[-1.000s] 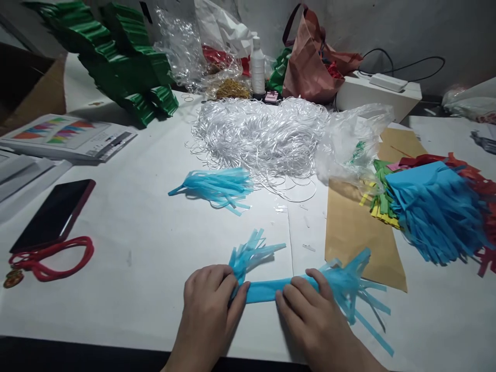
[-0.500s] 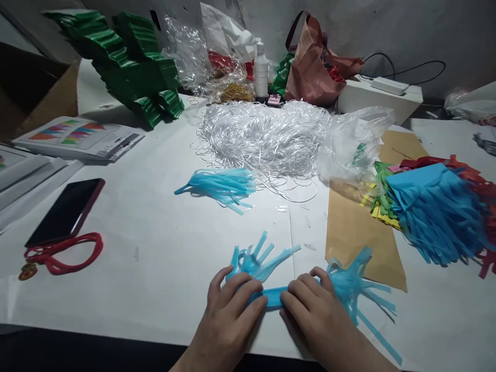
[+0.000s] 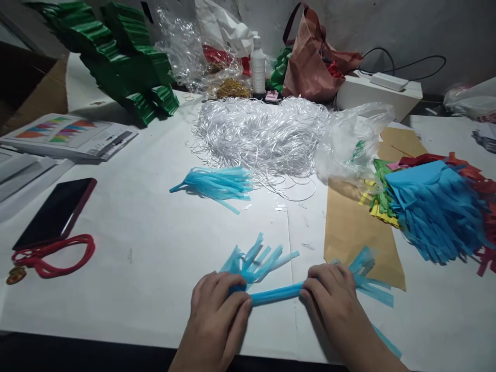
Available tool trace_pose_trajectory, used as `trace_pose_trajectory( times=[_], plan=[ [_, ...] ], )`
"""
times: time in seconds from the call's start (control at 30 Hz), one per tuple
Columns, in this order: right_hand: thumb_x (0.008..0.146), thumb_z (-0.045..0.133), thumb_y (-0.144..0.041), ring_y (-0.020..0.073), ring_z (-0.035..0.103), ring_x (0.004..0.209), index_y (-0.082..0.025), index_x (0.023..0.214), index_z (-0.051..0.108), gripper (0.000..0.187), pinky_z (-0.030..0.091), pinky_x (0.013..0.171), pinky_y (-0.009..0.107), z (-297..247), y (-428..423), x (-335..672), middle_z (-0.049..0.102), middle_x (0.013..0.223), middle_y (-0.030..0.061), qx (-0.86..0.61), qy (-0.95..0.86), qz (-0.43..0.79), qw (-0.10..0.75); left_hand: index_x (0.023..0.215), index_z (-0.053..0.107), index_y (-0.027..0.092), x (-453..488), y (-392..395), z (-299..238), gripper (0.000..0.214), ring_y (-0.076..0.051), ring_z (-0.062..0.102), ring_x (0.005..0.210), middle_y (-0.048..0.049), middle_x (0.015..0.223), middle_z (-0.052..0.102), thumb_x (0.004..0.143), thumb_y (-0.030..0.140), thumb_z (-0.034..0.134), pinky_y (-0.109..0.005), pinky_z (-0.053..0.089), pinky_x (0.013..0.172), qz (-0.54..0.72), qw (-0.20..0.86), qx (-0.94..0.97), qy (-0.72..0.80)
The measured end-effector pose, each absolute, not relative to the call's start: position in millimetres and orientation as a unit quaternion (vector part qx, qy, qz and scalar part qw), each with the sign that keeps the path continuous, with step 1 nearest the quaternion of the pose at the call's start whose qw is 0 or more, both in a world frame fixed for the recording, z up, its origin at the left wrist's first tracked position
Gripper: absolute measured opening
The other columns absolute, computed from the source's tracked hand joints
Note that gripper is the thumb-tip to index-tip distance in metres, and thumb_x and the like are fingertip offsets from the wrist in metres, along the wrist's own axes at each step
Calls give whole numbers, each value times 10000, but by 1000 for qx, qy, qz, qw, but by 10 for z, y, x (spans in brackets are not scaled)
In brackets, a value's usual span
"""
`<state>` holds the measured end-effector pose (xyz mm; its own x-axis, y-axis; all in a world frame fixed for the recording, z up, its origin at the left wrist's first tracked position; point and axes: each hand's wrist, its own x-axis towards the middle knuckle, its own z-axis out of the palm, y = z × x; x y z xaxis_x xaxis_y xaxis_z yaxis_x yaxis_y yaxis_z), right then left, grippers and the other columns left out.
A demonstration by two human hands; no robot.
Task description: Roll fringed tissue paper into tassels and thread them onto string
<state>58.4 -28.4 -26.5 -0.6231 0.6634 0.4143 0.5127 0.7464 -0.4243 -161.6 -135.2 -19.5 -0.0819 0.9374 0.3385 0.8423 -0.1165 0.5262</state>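
Observation:
Both hands press on a rolled strip of blue tissue paper (image 3: 276, 295) with fringe at each end, lying near the table's front edge. My left hand (image 3: 219, 315) is closed over its left end, where fringe fans up and right. My right hand (image 3: 332, 302) is closed over its right end, with fringe trailing out to the right. The middle of the roll shows as a thin tight tube between the hands. A finished blue tassel (image 3: 215, 183) lies farther back at centre.
A heap of white plastic strands (image 3: 259, 134) sits behind the tassel. At right lie a brown envelope (image 3: 354, 227) and a stack of fringed coloured paper (image 3: 436, 209). A phone (image 3: 56, 212) and red cord (image 3: 50, 256) lie at left; green pleated paper (image 3: 124, 57), bags and a glue bottle (image 3: 258, 64) stand at the back.
The flat blue band between my hands has been rolled into a thin tube. My hands came close together, then moved apart toward the fringed ends.

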Motion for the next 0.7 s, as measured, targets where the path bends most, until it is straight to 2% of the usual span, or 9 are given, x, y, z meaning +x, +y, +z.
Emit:
trace_pose_trajectory(
  times=[0.17,0.3,0.37,0.43,0.53,0.7],
  plan=[
    [1049,382,-201,229,536,843,-192,787,560,317,302,904,442,-237,-289,512,601,857,47,-378,-885,120,244,792,523,221,-1561,-1325,-235,182,-272,524,1020,-84,1040,562,963,162,509,-604,318,1022,293,55,640,708],
    [1023,410,-187,226,524,800,-193,781,561,285,311,855,430,-219,-277,517,598,837,51,-405,-880,113,221,855,533,221,-1549,-1331,-251,138,-263,533,1007,-88,1037,551,962,136,512,-630,307,1035,289,40,640,710],
    [1024,380,-151,237,543,843,-184,836,600,291,306,891,457,-204,-286,515,629,887,74,-416,-874,81,236,902,558,224,-1554,-1332,-245,132,-263,536,1016,-89,1041,557,954,110,516,-635,296,1051,288,36,646,706],
    [1031,348,-121,248,559,910,-172,908,638,319,288,954,489,-195,-315,488,656,930,91,-386,-881,48,270,932,597,237,-1560,-1324,-235,165,-260,543,1040,-78,1048,579,940,85,534,-624,278,1075,283,34,666,689],
    [1032,368,-110,225,554,892,-154,950,668,314,279,1009,478,-208,-387,398,655,848,63,-269,-915,53,295,926,647,257,-1559,-1293,-211,191,-252,554,1063,-54,1028,623,925,82,570,-583,269,1101,286,40,692,662],
    [976,370,-41,212,513,807,-145,861,662,330,285,994,451,-253,-446,252,590,744,37,-203,-946,42,248,895,675,241,-1519,-1245,-149,163,-245,573,1033,-48,972,646,924,128,562,-571,257,1121,318,66,682,655]
  ],
)
